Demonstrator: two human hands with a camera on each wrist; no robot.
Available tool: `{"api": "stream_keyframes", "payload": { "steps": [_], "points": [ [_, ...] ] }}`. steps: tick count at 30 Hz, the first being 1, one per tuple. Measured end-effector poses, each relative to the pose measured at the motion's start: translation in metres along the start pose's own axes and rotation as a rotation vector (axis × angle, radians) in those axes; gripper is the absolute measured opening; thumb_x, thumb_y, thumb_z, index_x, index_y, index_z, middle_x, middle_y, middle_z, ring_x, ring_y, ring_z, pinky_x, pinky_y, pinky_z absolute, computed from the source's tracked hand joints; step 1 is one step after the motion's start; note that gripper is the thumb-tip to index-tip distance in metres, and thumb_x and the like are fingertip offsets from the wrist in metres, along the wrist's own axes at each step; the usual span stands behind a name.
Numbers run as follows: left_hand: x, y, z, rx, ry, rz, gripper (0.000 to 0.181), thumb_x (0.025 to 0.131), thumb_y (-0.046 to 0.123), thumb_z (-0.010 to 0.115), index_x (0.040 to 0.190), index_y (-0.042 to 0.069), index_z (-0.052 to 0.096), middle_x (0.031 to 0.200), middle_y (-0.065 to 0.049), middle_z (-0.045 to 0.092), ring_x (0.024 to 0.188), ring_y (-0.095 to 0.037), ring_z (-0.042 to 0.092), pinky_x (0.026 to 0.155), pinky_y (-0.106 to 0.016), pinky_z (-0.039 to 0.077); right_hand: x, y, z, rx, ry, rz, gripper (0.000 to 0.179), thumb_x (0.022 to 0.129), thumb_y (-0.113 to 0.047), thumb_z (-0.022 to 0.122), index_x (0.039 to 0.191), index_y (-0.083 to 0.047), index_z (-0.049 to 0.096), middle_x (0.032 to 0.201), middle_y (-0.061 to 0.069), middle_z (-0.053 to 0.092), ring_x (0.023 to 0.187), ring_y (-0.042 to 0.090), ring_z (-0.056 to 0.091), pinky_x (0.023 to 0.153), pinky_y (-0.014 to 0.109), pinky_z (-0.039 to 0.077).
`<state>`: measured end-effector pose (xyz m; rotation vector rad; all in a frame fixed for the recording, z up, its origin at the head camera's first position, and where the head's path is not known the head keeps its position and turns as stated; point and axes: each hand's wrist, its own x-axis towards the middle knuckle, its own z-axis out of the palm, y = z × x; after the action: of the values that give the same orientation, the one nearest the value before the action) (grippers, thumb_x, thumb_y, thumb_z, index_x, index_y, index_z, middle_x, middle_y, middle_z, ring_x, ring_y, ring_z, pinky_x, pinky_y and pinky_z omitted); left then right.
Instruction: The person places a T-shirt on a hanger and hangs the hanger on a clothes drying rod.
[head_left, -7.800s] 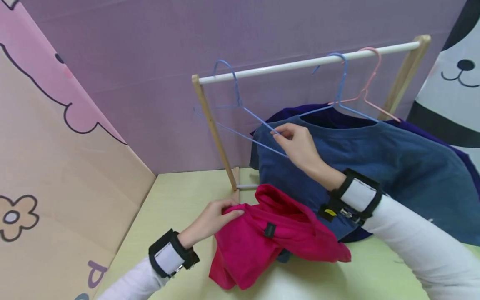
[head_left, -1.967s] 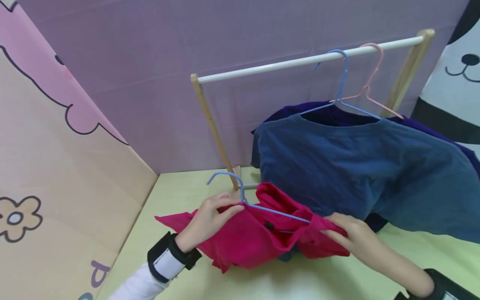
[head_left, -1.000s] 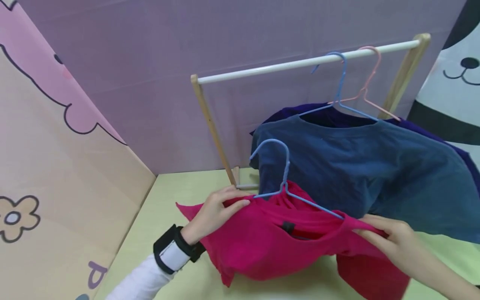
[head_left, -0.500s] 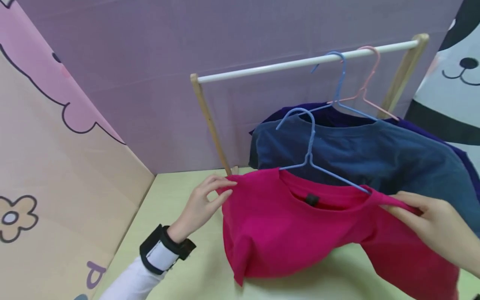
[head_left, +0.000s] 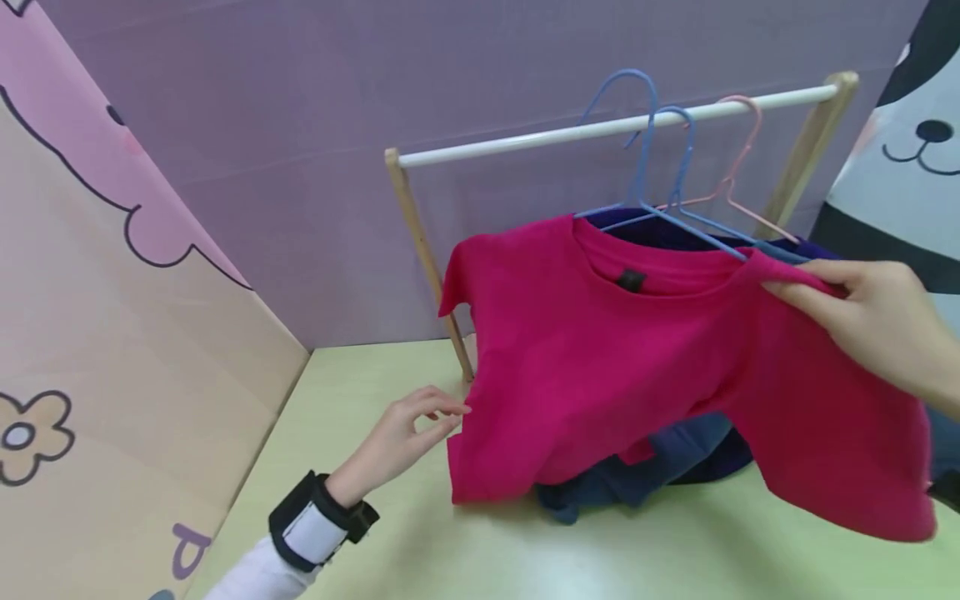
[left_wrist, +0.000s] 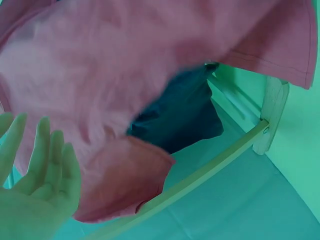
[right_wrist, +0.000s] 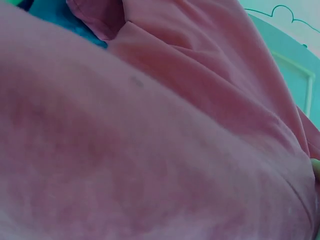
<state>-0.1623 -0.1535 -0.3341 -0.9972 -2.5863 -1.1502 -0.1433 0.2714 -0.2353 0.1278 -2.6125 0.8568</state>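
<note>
A pink-red T-shirt (head_left: pixel 600 358) hangs spread on a blue hanger (head_left: pixel 641 179), its neckline with a dark label facing me. The hanger's hook is up at the white rail (head_left: pixel 517 146); whether it bears on the rail I cannot tell. My right hand (head_left: pixel 877 321) pinches the shirt's right shoulder near the hanger's end. Low by the shirt's left edge, my left hand (head_left: pixel 405 429) has loosely extended fingers and grips nothing. In the left wrist view, the left hand (left_wrist: pixel 42 185) shows spread fingers before the pink cloth. Cloth fills most of the right wrist view.
Behind hang a blue-grey shirt (head_left: pixel 637 471) on another blue hanger (head_left: pixel 682 167) and a dark purple shirt (head_left: pixel 720 462) by a pink hanger (head_left: pixel 738 162). Wooden posts (head_left: pixel 423 242) bear the rail. A pale table (head_left: pixel 360 375) lies below, with printed cloth walls around.
Earlier the right hand took the empty blue hanger off the rail and the hanger went into the shirt. Shirt and hanger have since risen to the rail; the left hand has let go and dropped lower.
</note>
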Motion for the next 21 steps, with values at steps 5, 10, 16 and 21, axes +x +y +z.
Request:
{"api": "stream_keyframes", "payload": {
  "steps": [5, 10, 16, 21],
  "points": [
    [-0.004, -0.005, 0.002, -0.028, -0.063, 0.000, 0.019, 0.083, 0.014, 0.060, 0.102, 0.014, 0.062, 0.096, -0.001, 0.060, 0.086, -0.012, 0.052, 0.072, -0.037, 0.050, 0.019, -0.005, 0.006, 0.013, 0.001, 0.009, 0.038, 0.088, -0.029, 0.051, 0.106, 0.004, 0.056, 0.078, 0.024, 0.061, 0.050, 0.019, 0.057, 0.041, 0.016, 0.045],
    [-0.007, -0.006, 0.004, -0.034, -0.078, -0.014, 0.017, 0.083, 0.014, 0.060, 0.100, 0.014, 0.063, 0.096, 0.000, 0.060, 0.086, -0.011, 0.053, 0.072, -0.040, 0.050, 0.027, -0.006, 0.016, 0.054, -0.018, -0.015, 0.036, 0.088, -0.028, 0.052, 0.104, 0.003, 0.057, 0.076, 0.020, 0.062, 0.049, 0.018, 0.056, 0.041, 0.018, 0.045],
    [-0.009, -0.006, 0.007, -0.061, -0.119, -0.034, 0.018, 0.083, 0.011, 0.059, 0.100, 0.011, 0.062, 0.098, -0.001, 0.060, 0.089, -0.016, 0.054, 0.075, -0.041, 0.049, 0.029, -0.003, 0.029, 0.086, -0.051, -0.038, 0.036, 0.087, -0.028, 0.052, 0.105, 0.004, 0.057, 0.076, 0.018, 0.061, 0.049, 0.017, 0.053, 0.041, 0.018, 0.044],
    [-0.011, -0.008, 0.008, -0.070, -0.136, -0.054, 0.019, 0.083, 0.012, 0.059, 0.101, 0.011, 0.061, 0.100, -0.001, 0.060, 0.091, -0.017, 0.054, 0.076, -0.042, 0.049, 0.030, 0.000, 0.038, 0.074, -0.047, -0.036, 0.035, 0.087, -0.028, 0.054, 0.103, 0.002, 0.059, 0.063, 0.010, 0.056, 0.045, 0.019, 0.046, 0.040, 0.021, 0.036]
  ]
}}
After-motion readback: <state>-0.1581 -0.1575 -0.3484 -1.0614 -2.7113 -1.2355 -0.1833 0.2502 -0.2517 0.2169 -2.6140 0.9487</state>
